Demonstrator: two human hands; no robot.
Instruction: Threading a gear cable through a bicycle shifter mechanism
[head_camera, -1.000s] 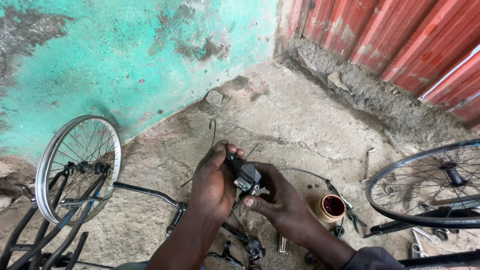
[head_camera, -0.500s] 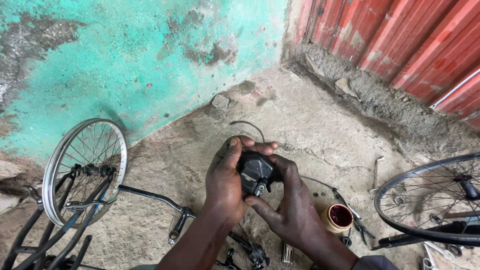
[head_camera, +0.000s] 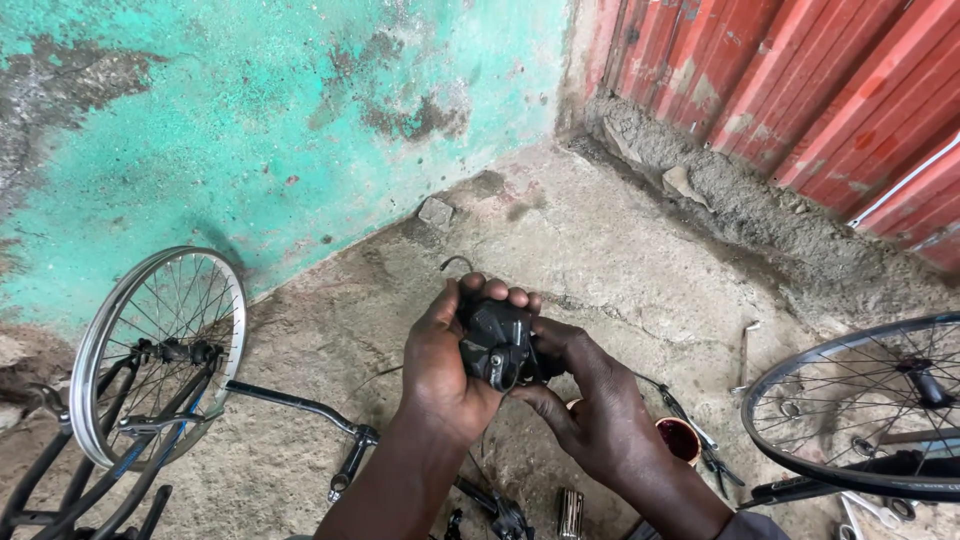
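a black bike shifter unit (head_camera: 497, 342) was held up between both hands, above the dusty concrete floor (head_camera: 620, 240). the left hand (head_camera: 440, 370) was wrapped round its left side, fingers curled over the top, thumb along the near face. the right hand (head_camera: 590, 400) was closed on its right and lower side, fingertips pressed under the body. a thin cable (head_camera: 456, 262) was seen curling out from the top of the unit, behind the left fingers.

risks, judged from the frame only: the unit was gripped partly by fingertips, so a slip could be caused if force was put on a stiff part; it would be dropped onto gritty floor and dirt taken into the mechanism. small parts, if loosened, could be lost in the rubble. the loose cable end could be snagged or a finger pricked by frayed strands; fraying could not be confirmed.

a small red-filled tin (head_camera: 680, 438) was placed just beside the right wrist, so it could be knocked over by an elbow or forearm move. a spoked wheel (head_camera: 160, 350) on an upturned frame was seen well to the left, another wheel (head_camera: 870, 410) to the right. pliers (head_camera: 700, 450) and a spanner (head_camera: 745, 350) were left on the floor near the tin, easily kicked.
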